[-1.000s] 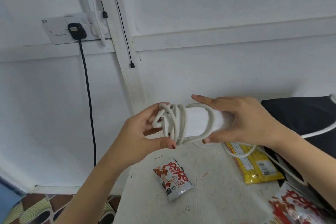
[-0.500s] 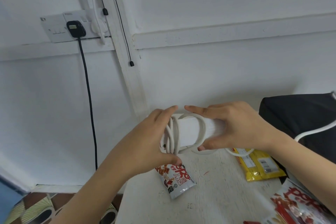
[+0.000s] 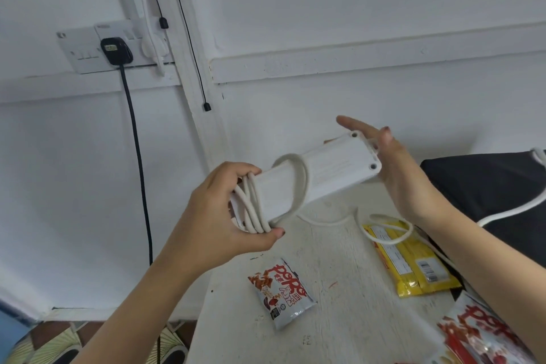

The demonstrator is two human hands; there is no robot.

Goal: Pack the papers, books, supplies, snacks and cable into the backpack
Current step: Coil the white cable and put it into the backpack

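A white power strip (image 3: 322, 176) is held up over the table with its white cable (image 3: 254, 207) wound around it in several loops. My left hand (image 3: 224, 216) grips the strip's near end, fingers and thumb curled over the loops. My right hand (image 3: 396, 168) is at the far end with straight fingers, its palm against the strip. The loose cable trails down across the table and over the black backpack (image 3: 484, 186) at the right. Snack packets lie below: a small white and red one (image 3: 280, 292), a yellow one (image 3: 410, 263) and a larger red and white one (image 3: 478, 337).
The white table (image 3: 348, 319) stands against a white wall. A wall socket (image 3: 97, 50) at upper left holds a black plug whose black cord (image 3: 139, 162) hangs to the floor. Patterned floor tiles (image 3: 44, 346) show at lower left.
My right hand has let go of the strip's middle and slid to its far end, fingers now straight. The strip has tilted up at the right, and another loop lies around it.
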